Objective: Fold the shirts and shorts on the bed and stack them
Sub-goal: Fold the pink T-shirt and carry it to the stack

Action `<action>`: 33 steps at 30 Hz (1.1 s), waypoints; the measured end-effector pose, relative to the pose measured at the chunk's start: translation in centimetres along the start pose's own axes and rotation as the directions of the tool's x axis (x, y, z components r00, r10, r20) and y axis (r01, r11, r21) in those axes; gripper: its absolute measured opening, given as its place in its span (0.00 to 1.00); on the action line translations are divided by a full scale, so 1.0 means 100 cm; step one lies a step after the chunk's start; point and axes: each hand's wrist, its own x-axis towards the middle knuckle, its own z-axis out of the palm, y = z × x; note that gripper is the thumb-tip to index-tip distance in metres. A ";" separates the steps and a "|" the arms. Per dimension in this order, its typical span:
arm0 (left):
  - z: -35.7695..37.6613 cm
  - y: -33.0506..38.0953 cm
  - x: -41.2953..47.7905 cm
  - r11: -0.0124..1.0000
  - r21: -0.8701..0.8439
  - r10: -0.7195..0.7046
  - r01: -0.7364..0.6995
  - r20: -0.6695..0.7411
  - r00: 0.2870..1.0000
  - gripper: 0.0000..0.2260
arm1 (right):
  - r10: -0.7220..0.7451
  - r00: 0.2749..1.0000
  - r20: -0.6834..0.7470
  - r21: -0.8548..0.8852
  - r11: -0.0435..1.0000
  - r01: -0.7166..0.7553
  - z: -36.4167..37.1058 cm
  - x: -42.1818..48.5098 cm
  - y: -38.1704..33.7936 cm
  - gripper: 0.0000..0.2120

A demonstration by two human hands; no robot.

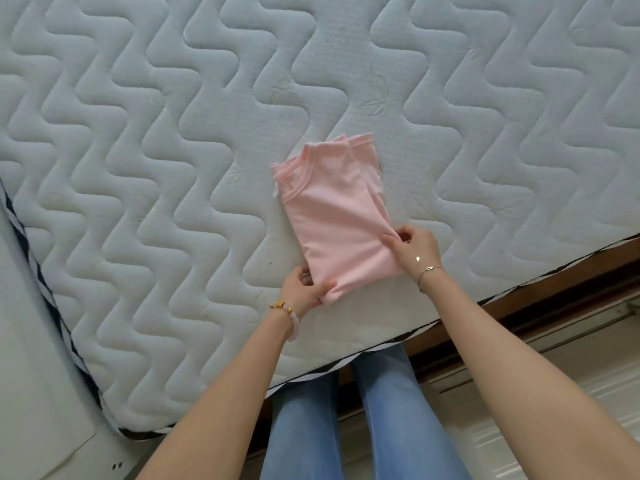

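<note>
A pink shirt [332,216] lies on the quilted bed [156,133] near its front edge. It is already narrowed into a long panel, with the neckband at the far end and the sleeves tucked along the right side. The left hand [306,287] has its grip closed on the near left corner of the hem, thumb on top and fingers curled beneath. The right hand [414,249] pinches the near right corner between thumb and fingertips. The likely next step is to carry the hem up toward the collar, and that is where trouble could start. The two grips sit at uneven heights on a panel that lies askew to the bed edge, so raising one corner faster would skew the fold and leave the edges mismatched. The thin, limp fabric could sag in the middle and drag the tucked sleeves out at the right. The padded, ridged surface may catch the under layer and bunch it. A loosened grip near the edge could let the hem slip off the bed. No other garment or stack shows in view.
</note>
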 end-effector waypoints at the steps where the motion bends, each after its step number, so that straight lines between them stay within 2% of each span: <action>1: 0.001 0.000 0.000 0.999 0.034 0.005 -0.005 0.003 1.000 0.21 | 0.014 1.000 0.013 0.000 1.000 -0.014 -0.002 -0.001 0.006 0.04; 4: 0.005 0.003 0.003 0.997 0.071 0.008 -0.009 0.008 1.000 0.21 | 0.026 0.998 0.051 0.027 0.999 -0.028 -0.004 0.000 0.011 0.04; 8: 0.004 0.023 0.018 0.998 -0.010 0.058 -0.059 -0.051 0.997 0.16 | -0.017 0.996 0.083 0.093 0.996 0.009 -0.007 0.011 -0.007 0.08; 13: -0.004 0.074 0.041 0.976 -0.150 0.135 -0.156 -0.144 0.980 0.26 | -0.081 0.991 0.105 0.201 0.978 0.058 0.003 0.035 -0.048 0.10; 18: -0.012 0.097 0.064 0.961 -0.220 0.136 -0.169 -0.155 0.979 0.14 | -0.087 0.996 0.008 0.310 0.947 0.081 0.013 0.063 -0.078 0.03; 21: -0.010 0.103 0.072 0.963 -0.210 0.116 -0.167 -0.236 0.965 0.11 | -0.126 0.991 -0.037 0.277 0.952 0.131 0.012 0.075 -0.081 0.02; 25: -0.004 0.106 0.070 0.967 -0.156 0.147 -0.200 -0.299 0.943 0.13 | -0.065 0.997 -0.036 0.212 0.975 0.071 0.008 0.079 -0.069 0.03; 29: -0.003 0.089 0.058 0.961 -0.187 0.150 -0.205 -0.271 0.951 0.22 | -0.058 0.998 -0.003 0.197 0.979 0.057 -0.003 0.058 -0.051 0.03; 33: -0.002 0.044 0.030 0.971 -0.217 0.070 -0.104 -0.158 0.985 0.18 | -0.078 0.992 0.101 0.110 0.992 0.067 -0.011 0.017 -0.016 0.09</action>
